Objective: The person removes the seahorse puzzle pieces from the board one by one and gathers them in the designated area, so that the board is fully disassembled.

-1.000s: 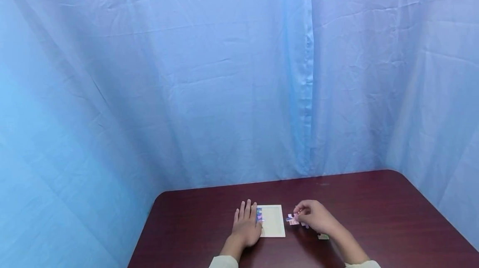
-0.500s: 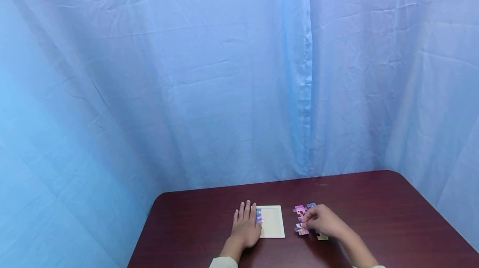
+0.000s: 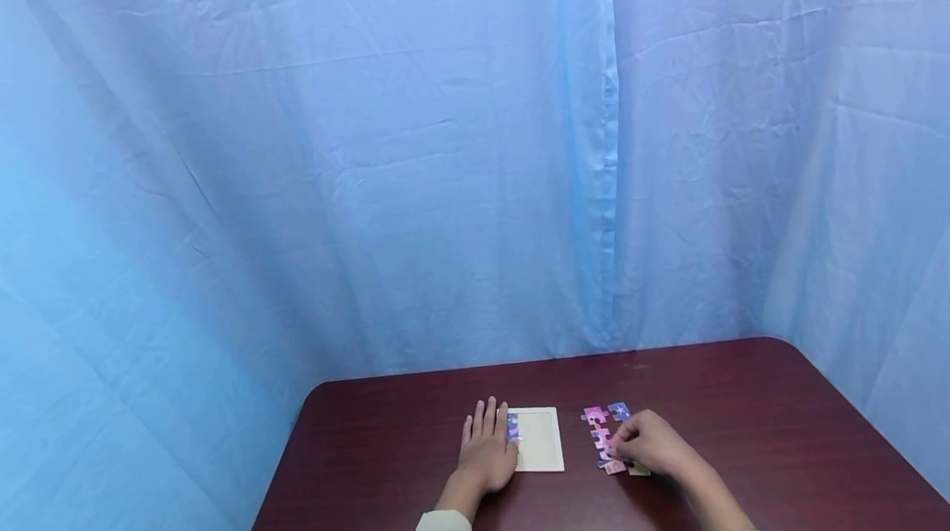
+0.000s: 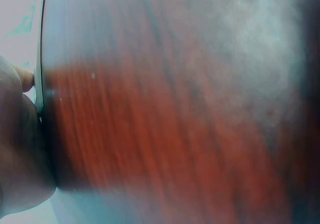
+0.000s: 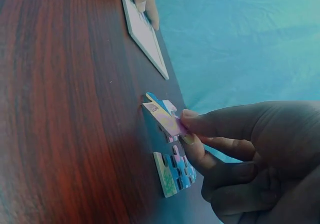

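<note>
My left hand (image 3: 486,455) lies flat with straight fingers over the left side of a white puzzle frame (image 3: 540,440). Beside its fingers, a strip of blue and purple puzzle pieces (image 3: 513,425) shows inside the frame; the hand covers the rest. To the right of the frame, my right hand (image 3: 655,442) pinches a puzzle piece (image 5: 167,120) between thumb and fingertips. That piece is tilted, pink and cream with a blue edge. Loose pieces lie around it: a pink piece (image 3: 593,415), a blue piece with a star (image 3: 619,411) and a green-edged piece (image 5: 167,180), partly behind the hand.
The dark red wooden table (image 3: 401,432) has rounded far corners. Blue curtains (image 3: 445,185) hang behind it and at both sides. The left wrist view shows mostly blurred wood grain, with part of the left hand (image 4: 22,159) at its edge.
My right hand has moved right and slightly nearer, taking the pinched piece away from the frame and turning it. Loose pieces it covered now show. The left hand has stayed in place.
</note>
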`<action>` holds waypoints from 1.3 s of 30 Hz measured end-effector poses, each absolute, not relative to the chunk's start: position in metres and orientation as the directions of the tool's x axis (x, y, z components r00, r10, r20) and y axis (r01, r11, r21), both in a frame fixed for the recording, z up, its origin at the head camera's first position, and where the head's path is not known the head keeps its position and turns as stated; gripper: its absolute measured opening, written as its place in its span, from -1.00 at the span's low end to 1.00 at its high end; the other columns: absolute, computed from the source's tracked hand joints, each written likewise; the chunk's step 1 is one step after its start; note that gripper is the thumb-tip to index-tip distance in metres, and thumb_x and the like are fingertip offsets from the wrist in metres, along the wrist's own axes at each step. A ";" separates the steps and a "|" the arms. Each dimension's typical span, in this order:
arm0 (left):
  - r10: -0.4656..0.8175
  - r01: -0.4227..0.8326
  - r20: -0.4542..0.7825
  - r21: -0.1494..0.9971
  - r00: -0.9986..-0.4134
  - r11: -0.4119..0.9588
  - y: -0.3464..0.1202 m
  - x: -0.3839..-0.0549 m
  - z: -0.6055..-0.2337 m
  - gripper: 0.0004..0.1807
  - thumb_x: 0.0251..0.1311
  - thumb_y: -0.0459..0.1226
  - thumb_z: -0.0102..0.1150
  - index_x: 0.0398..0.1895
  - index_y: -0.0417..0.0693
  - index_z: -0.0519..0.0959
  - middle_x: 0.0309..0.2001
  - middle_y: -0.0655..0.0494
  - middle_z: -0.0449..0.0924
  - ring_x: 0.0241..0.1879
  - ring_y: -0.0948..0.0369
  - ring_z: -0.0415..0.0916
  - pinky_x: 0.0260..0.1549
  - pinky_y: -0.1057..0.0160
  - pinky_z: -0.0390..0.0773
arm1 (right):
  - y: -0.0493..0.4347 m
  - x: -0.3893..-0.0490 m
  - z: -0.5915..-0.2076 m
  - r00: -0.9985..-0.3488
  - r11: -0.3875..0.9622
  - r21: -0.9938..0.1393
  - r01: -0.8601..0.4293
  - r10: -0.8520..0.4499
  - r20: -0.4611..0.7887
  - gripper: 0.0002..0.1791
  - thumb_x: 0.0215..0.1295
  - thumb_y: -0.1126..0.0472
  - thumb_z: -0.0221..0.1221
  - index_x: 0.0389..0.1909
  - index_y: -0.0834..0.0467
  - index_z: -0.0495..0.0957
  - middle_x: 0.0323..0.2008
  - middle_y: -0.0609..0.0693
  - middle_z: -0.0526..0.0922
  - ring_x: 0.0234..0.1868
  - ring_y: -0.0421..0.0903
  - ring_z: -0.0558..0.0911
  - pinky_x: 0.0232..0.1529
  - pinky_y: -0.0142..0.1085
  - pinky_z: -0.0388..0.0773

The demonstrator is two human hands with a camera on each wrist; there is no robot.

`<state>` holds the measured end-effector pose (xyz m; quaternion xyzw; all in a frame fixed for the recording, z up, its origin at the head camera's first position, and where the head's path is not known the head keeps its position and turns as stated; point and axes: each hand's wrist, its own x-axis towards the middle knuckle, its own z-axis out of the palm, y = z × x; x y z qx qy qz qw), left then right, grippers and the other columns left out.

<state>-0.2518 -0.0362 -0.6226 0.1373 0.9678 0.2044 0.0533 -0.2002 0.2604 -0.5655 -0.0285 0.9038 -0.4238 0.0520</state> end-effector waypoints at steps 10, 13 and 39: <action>0.287 0.244 -0.050 0.404 -0.957 0.882 -0.037 -0.253 -0.623 -0.27 0.59 -0.01 -0.17 0.72 -0.04 0.07 0.74 -0.08 -0.05 0.74 -0.11 -0.17 0.67 -0.26 -0.11 | 0.263 -0.199 -0.571 -0.995 0.651 -0.758 0.029 -0.057 -0.087 -0.90 0.15 0.34 0.38 -0.53 0.18 0.76 -0.58 -0.08 0.68 -0.56 -0.21 0.46 -0.54 -0.37 0.40; 0.294 0.246 -0.051 0.425 -0.954 0.871 -0.037 -0.249 -0.617 -0.27 0.60 -0.01 -0.19 0.72 -0.05 0.06 0.74 -0.10 -0.06 0.74 -0.12 -0.18 0.67 -0.26 -0.13 | 0.263 -0.198 -0.572 -0.994 0.647 -0.762 0.024 -0.065 -0.086 -0.90 0.16 0.34 0.39 -0.52 0.19 0.77 -0.58 -0.07 0.69 -0.55 -0.19 0.48 -0.54 -0.37 0.42; 0.272 0.227 -0.051 0.417 -0.961 0.880 -0.039 -0.252 -0.625 -0.26 0.57 -0.01 -0.17 0.72 -0.03 0.08 0.75 -0.06 -0.05 0.75 -0.08 -0.18 0.68 -0.24 -0.10 | 0.251 -0.199 -0.574 -0.995 0.640 -0.766 -0.062 -0.104 -0.006 -0.91 0.25 0.27 0.37 -0.44 0.16 0.73 -0.51 -0.09 0.66 -0.51 -0.26 0.51 -0.45 -0.38 0.49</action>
